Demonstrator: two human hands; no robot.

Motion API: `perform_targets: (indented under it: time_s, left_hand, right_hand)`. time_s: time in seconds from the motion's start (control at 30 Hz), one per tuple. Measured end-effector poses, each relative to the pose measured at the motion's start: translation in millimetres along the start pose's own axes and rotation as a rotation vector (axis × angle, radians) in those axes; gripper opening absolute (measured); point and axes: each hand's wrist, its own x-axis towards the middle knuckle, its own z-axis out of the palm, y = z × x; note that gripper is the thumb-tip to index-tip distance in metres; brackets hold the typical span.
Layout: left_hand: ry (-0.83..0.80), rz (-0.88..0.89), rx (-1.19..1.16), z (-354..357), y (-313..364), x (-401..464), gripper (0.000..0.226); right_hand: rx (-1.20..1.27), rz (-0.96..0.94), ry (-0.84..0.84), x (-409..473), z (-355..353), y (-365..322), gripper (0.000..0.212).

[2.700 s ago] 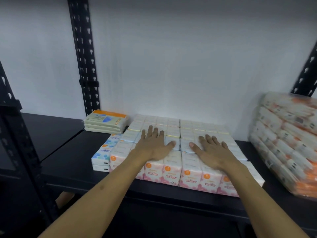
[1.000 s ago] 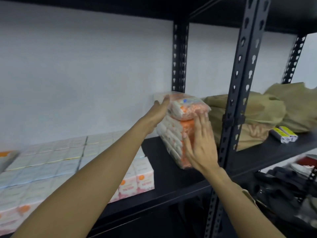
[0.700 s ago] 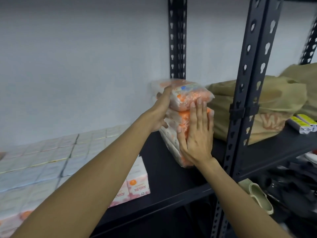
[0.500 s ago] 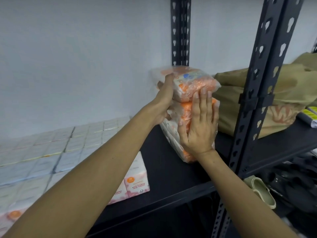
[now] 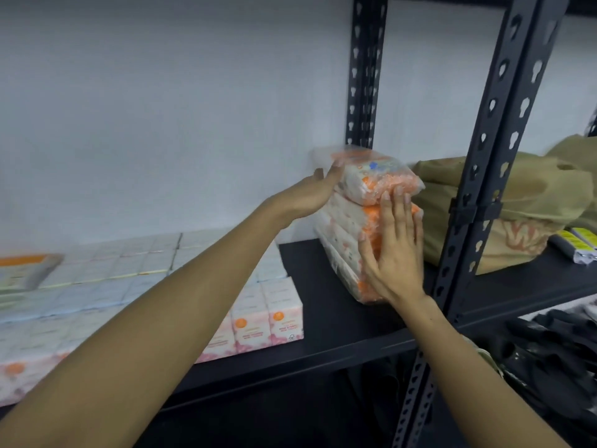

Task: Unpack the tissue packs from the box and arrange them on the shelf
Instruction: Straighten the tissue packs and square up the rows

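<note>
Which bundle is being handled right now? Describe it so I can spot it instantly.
Find the black shelf and follow it right to the near upright post. Just left of it stands a stack of clear-wrapped tissue bundles, held between both hands. Unlike the flat pink-and-white packs to its left, it is tall with orange ends.

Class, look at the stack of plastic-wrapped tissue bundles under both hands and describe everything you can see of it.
The stack of plastic-wrapped tissue bundles stands at the right end of the black shelf, near the white wall and beside a black upright. Clear, shiny film covers white packs printed in orange, with one blue mark on the top bundle. The bundles lie one on another, slightly uneven. The left hand rests on the top bundle's left side; the right hand presses flat against the front. A tan bag sits just right of it.
</note>
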Motion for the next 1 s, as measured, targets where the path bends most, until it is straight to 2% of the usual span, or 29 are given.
perform_targets:
  time_s: [0.13, 0.23, 0.3, 0.43, 0.73, 0.87, 1.0]
  left_hand:
    - [0.149, 0.077, 0.207, -44.3, -28.3, -50.3, 0.085]
    - [0.251, 0.071, 0.301, -75.1, -63.1, -89.6, 0.078]
    - [0.280, 0.044, 0.307, -96.1, -87.2, -115.5, 0.074]
    - [0.349, -0.044, 0.285, -144.9, -139.4, -170.4, 0.069]
    - [0.575, -0.298, 0.225, -251.8, -279.1, -290.6, 0.060]
    - [0.712, -0.410, 0.099, -265.2, -333.3, -321.0, 0.051]
    - [0.832, -0.495, 0.009, -269.8, -382.8, -328.6, 0.049]
  right_hand:
    - [-0.007, 0.083, 0.053, 1.7, -31.2, -34.9, 0.070]
    - [0.049, 0.090, 0.108, 11.1, -44.6, -88.4, 0.068]
    - [0.106, 0.085, 0.079, 19.3, -43.6, -131.4, 0.067]
    - [0.236, 0.057, -0.104, 29.0, -20.0, -220.7, 0.061]
    - [0.359, -0.137, -0.820, 23.4, 62.4, -389.7, 0.063]
    - [0.361, -0.239, -0.964, 19.3, 93.3, -448.3, 0.061]
    - [0.365, -0.298, -0.988, 21.7, 120.3, -491.1, 0.059]
